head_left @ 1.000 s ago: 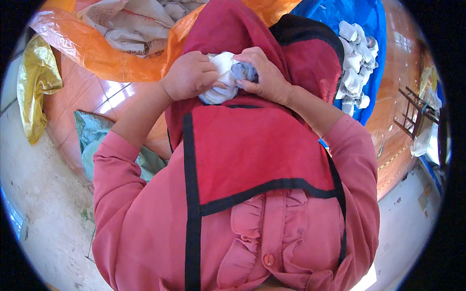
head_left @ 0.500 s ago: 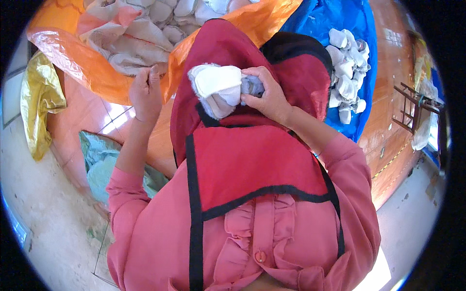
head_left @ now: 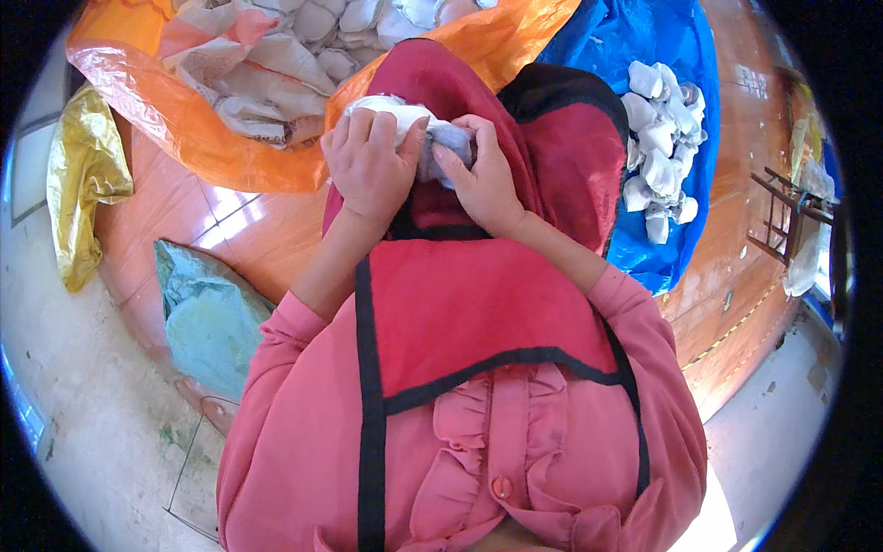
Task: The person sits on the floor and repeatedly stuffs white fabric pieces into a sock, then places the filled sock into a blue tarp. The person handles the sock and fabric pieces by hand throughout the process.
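Above my lap, a small white and grey fuzzy piece [head_left: 447, 138] that looks like a short sock is held between both hands. My left hand [head_left: 366, 170] wraps its white end, fingers bent over the top. At the grey end, my right hand [head_left: 489, 182] pinches it between thumb and fingers. Much of the sock is hidden behind the fingers. Under it is the dark red apron cloth [head_left: 451, 78] over my knees.
An orange sack [head_left: 230, 158] lies spread ahead on the left, holding several white and grey pieces [head_left: 363, 18]. On a blue sheet [head_left: 635, 267] at right sits a pile of white sock-like pieces [head_left: 658, 138]. Yellow [head_left: 78, 189] and teal [head_left: 212, 317] bags lie left; a rack [head_left: 777, 216] stands far right.
My left hand has come right from beside the orange sack and taken hold of the sock's white end. My right hand has tilted and shifted slightly left, still holding the grey end.
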`<state>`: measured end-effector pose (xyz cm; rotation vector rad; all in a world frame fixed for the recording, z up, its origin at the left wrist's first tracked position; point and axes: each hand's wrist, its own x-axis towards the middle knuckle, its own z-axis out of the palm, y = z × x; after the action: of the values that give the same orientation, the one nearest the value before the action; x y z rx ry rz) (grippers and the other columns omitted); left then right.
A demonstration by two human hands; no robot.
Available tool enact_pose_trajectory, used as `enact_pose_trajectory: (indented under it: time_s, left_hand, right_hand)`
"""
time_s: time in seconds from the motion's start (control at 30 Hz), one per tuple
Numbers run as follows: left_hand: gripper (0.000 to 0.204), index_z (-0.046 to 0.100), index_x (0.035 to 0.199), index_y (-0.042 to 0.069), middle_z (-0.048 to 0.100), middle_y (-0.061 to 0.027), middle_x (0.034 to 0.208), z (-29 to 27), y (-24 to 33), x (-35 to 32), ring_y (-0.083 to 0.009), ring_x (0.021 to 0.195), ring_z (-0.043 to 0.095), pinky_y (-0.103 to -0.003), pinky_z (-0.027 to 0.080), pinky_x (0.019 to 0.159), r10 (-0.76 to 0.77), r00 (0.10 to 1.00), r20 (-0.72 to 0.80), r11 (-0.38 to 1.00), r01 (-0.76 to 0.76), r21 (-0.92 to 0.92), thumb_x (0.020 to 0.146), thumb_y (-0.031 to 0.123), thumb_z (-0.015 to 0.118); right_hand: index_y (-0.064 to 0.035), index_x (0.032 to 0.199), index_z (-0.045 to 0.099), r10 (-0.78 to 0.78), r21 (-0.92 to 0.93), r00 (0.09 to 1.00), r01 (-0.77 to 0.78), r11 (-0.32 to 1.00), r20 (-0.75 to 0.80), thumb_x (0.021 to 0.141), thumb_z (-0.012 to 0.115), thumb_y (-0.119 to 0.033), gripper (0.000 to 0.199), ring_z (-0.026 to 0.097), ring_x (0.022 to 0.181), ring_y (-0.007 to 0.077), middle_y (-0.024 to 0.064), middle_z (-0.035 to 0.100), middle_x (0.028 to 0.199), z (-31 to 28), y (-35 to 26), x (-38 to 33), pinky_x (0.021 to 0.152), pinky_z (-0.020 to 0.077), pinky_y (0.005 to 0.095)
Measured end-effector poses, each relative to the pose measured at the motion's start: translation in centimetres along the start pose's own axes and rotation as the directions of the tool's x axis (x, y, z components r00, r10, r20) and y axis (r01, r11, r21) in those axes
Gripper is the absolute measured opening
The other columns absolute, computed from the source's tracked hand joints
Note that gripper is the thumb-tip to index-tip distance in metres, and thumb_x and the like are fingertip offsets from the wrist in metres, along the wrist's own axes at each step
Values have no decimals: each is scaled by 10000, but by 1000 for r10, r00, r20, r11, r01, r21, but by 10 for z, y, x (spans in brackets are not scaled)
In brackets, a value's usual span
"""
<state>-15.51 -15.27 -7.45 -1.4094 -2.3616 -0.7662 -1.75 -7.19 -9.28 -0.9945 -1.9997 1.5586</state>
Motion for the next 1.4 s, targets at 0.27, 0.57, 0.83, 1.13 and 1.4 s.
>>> enact_pose_trajectory:
  time_s: [0.27,0.57,0.83,1.13,1.4]
  left_hand:
    - [371,547,636,53,562,-150,612,21,-16,4,-366,576,567,-454,422,514,-30,974,224,953,95,-286,897,310,608]
    - [444,555,634,41,541,-176,606,29,-36,26,-367,561,545,-446,421,517,-23,907,421,875,222,-430,924,376,588]
    - [445,562,625,42,550,-170,602,50,-54,24,-364,558,552,-441,430,511,9,948,318,875,146,-461,924,371,590]
    - [444,555,611,45,564,-175,617,64,-70,26,-360,589,570,-450,447,545,-21,950,312,894,158,-420,919,363,592]
    - [356,589,1069,83,644,-114,933,22,-59,36,-330,881,623,-420,498,781,294,951,96,899,-241,-366,840,335,691]
  right_hand:
    - [-37,1152,451,302,342,920,-375,862,249,922,634,-346,427,612,695,182,109,605,884,10,13,13,541,494,310]
    - [-129,1120,540,408,578,868,-495,649,285,957,580,-328,260,389,510,46,-24,526,770,10,6,23,400,272,207]
    - [-160,1120,557,398,684,863,-495,536,312,988,522,-307,201,351,476,47,-42,517,736,15,18,27,385,240,210]
    - [-149,1083,551,421,668,847,-521,531,325,1010,469,-352,231,359,470,44,-35,515,726,13,21,32,376,245,209]
    - [-139,1094,548,368,570,872,-490,660,324,1006,467,-385,274,383,470,51,-29,502,706,6,10,29,381,284,206]
